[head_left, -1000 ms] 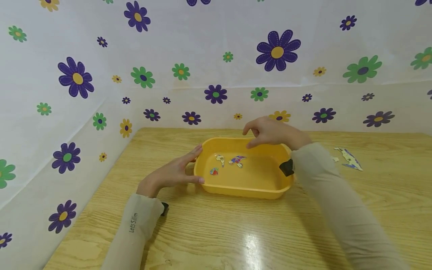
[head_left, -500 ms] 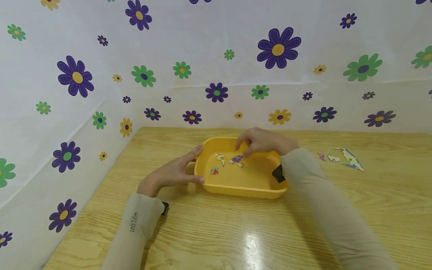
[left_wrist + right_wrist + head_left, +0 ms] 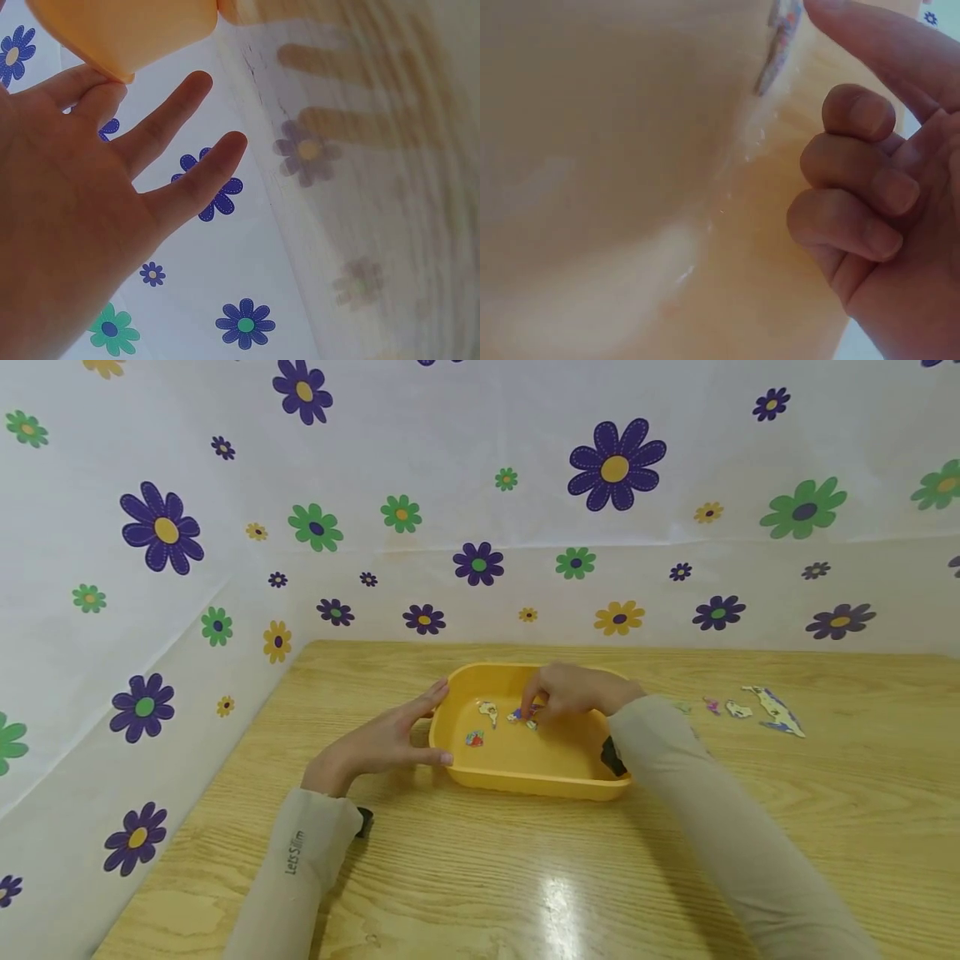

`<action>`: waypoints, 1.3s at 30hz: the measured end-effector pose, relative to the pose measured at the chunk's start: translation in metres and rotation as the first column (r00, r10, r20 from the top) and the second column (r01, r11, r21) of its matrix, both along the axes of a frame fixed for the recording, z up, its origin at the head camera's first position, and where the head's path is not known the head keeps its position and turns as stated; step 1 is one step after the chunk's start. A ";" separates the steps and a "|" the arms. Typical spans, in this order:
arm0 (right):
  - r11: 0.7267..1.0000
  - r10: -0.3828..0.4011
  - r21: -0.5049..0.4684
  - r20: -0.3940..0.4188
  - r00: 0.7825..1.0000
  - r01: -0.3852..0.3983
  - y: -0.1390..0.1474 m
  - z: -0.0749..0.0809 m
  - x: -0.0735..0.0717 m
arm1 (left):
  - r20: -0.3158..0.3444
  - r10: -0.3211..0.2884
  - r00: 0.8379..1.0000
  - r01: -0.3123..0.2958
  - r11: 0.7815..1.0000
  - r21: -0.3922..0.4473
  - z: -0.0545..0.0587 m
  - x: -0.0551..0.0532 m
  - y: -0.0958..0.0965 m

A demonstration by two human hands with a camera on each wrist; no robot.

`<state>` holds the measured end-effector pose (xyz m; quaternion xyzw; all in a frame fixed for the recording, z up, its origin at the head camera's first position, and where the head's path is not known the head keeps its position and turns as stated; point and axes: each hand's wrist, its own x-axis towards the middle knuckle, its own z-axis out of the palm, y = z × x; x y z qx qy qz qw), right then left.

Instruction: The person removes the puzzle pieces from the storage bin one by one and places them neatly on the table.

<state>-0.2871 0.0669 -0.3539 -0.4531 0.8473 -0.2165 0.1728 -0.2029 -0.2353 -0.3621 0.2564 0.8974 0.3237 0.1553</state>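
On a wooden worktop (image 3: 450, 868), the left grip (image 3: 386, 743), fingers extended, touches a yellow tray (image 3: 540, 783), while the right grip (image 3: 573, 689) reaches a colourful piece (image 3: 514, 716) inside, whether pinching it cannot be told.

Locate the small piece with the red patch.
In the head view, the red-patched piece lies inside the yellow tray, towards its left end, near the thumb of the left hand.
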 end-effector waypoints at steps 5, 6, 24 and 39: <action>0.997 -0.018 0.075 0.007 1.000 0.017 -0.001 -0.001 -0.001 | 0.014 0.017 1.000 -0.017 1.000 -0.009 0.001 0.000 0.001; 0.997 -0.020 0.079 0.011 1.000 0.019 -0.001 -0.001 -0.001 | 0.015 0.018 1.000 -0.018 1.000 -0.007 0.001 0.000 0.002; 0.985 -0.038 0.163 -0.062 0.997 0.048 -0.003 0.001 0.001 | 0.028 0.013 1.000 -0.014 1.000 0.024 0.003 -0.002 0.004; 0.986 -0.068 0.143 -0.116 0.991 0.084 -0.008 0.005 0.007 | 0.036 0.023 0.999 -0.023 1.000 0.017 0.004 -0.001 0.004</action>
